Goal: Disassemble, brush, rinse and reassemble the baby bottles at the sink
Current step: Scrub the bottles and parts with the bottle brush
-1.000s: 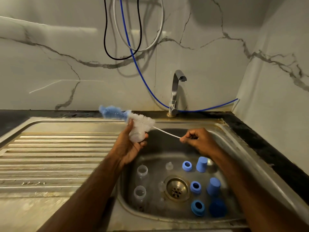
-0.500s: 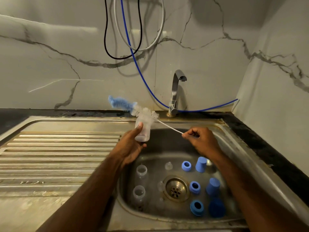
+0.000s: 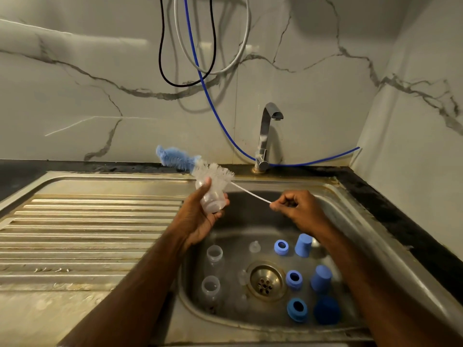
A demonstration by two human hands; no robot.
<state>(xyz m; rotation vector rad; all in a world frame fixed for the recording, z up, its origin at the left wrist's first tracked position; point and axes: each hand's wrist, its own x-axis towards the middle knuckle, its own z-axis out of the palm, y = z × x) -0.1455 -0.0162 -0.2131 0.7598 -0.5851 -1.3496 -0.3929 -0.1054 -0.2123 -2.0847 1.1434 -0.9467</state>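
My left hand (image 3: 198,219) grips a clear baby bottle (image 3: 211,196) over the sink's left rim. A bottle brush (image 3: 190,165) with blue and white bristles lies across the bottle's upper end. My right hand (image 3: 298,209) pinches the brush's thin white handle (image 3: 250,194). In the sink basin (image 3: 250,221) stand two more clear bottles (image 3: 214,254), (image 3: 211,286). Beside the drain lie clear teats (image 3: 254,246), three blue rings (image 3: 281,247), (image 3: 294,278), (image 3: 297,309) and three blue caps (image 3: 303,245), (image 3: 321,278), (image 3: 327,310).
A chrome tap (image 3: 266,136) stands behind the basin, with no water running. The ribbed steel drainboard (image 3: 87,234) spreads to the left. Black, white and blue hoses (image 3: 200,71) hang on the marble wall. A dark counter edge (image 3: 400,216) borders the sink on the right.
The brush and the bottle have shifted right and tilted. The bottle's base now points down toward me. My right hand has stayed near the same spot on the handle.
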